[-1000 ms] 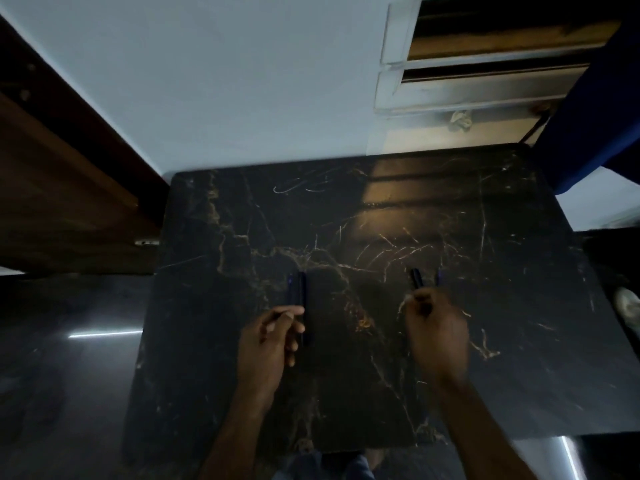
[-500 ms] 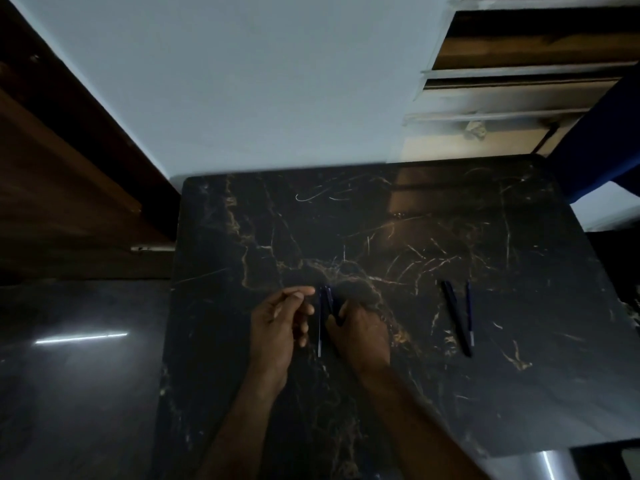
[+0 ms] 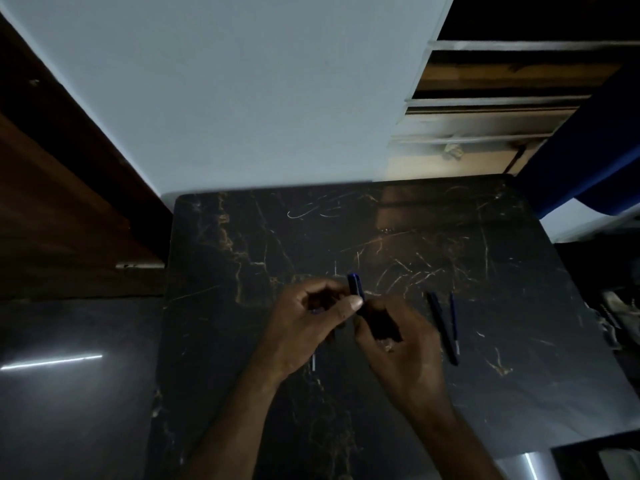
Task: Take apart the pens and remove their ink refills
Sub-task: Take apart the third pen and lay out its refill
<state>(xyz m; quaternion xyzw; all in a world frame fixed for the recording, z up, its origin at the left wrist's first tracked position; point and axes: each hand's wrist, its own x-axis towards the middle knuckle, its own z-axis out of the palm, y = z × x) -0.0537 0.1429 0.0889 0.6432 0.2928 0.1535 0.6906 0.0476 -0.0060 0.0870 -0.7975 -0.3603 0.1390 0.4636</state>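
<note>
- The pen (image 3: 355, 287) is held up just above the middle of the table (image 3: 519, 375), its blue top end pointing to 12 o'clock.
- The left hand (image 3: 304, 327) pinches the pen's upper part, with its fingers (image 3: 353, 304) clamped on it. The right hand (image 3: 401, 348) is curled round the lower part, which is too dark to make out.
- Step in hand, as I judge it: opening this pen, which looks not yet parted.
- The next move calls for a twist or a straight pull between the two grips. After that the refill has to be drawn out without bending it.
- At 3 o'clock from the hands, a dark barrel (image 3: 442, 329) and a thin refill (image 3: 454, 322) lie side by side on the table.
- A thin tip (image 3: 313, 362) shows below the left hand. I cannot tell what it is.
- No container is in view, and the loose parts lie straight on the table.
</note>
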